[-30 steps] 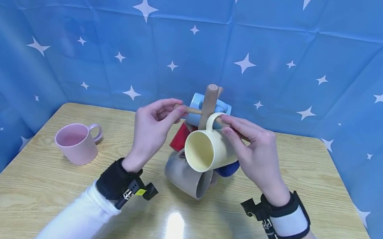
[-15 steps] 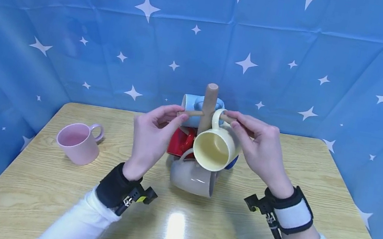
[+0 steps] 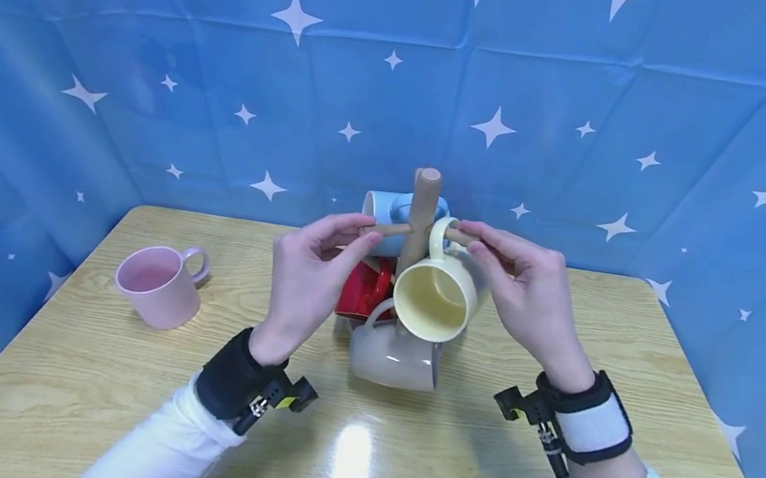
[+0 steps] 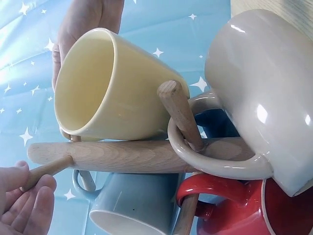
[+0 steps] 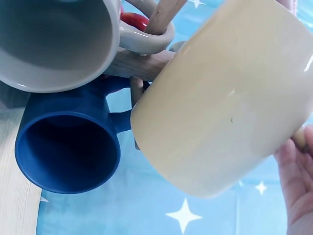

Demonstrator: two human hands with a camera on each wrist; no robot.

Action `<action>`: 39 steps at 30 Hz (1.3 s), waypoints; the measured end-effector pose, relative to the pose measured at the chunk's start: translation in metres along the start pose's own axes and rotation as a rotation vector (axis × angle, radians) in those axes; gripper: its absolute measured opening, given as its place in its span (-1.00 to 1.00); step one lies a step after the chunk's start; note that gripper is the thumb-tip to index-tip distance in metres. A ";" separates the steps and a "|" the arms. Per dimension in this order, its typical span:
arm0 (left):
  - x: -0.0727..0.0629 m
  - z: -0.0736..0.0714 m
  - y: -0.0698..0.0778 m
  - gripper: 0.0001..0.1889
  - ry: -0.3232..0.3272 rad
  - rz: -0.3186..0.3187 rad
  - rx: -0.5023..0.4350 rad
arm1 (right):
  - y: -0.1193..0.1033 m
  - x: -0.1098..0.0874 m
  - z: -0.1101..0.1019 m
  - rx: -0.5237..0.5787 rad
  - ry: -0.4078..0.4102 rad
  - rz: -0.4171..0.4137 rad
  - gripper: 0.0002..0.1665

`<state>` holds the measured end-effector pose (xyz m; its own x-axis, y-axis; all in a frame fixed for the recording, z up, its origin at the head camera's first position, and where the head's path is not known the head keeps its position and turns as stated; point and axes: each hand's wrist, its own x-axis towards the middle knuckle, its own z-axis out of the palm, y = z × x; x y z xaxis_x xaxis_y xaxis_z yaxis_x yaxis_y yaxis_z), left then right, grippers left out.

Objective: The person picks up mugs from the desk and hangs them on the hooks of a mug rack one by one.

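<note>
A wooden mug tree point(image 3: 422, 212) stands at the table's back, hung with several mugs. My left hand point(image 3: 303, 285) pinches the end of its upper left peg point(image 3: 388, 229), which bears no mug. On the opposite side, my right hand point(image 3: 529, 297) pinches the tip of the upper right peg point(image 3: 459, 237). From that peg a pale yellow mug point(image 3: 433, 302) hangs by its handle, mouth toward me. Below it are a grey mug point(image 3: 389, 358) and a red mug point(image 3: 361, 286). A light blue mug point(image 3: 383, 207) hangs behind the post; a dark blue mug point(image 5: 68, 147) shows in the right wrist view.
A pink mug point(image 3: 164, 295) stands upright on the left side of the wooden table point(image 3: 451, 470), its handle pointing back right. A blue curtain point(image 3: 348, 81) with white stars closes off the back and both sides.
The mug tree has turned a little: the yellow and grey mugs moved right, the light blue one left. More of the red mug shows. Both hands kept their pinch on the pegs.
</note>
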<state>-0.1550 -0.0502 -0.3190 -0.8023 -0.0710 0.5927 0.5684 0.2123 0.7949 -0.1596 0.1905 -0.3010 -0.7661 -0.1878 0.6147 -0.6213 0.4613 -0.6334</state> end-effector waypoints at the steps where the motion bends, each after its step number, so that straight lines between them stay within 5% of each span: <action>1: 0.000 0.000 0.000 -0.72 -0.001 -0.001 -0.002 | 0.000 -0.001 0.000 -0.002 0.001 0.005 -0.69; 25: -0.003 -0.012 -0.003 -0.65 -0.092 -0.024 0.048 | -0.008 -0.011 0.004 -0.035 0.045 0.088 -0.57; 39: -0.019 -0.040 -0.030 -0.66 -0.025 -0.146 0.125 | -0.004 -0.036 0.001 0.019 0.124 0.118 -0.48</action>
<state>-0.1498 -0.0937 -0.3484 -0.8797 -0.0862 0.4676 0.4199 0.3206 0.8490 -0.1296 0.1945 -0.3214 -0.8086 -0.0246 0.5878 -0.5319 0.4575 -0.7126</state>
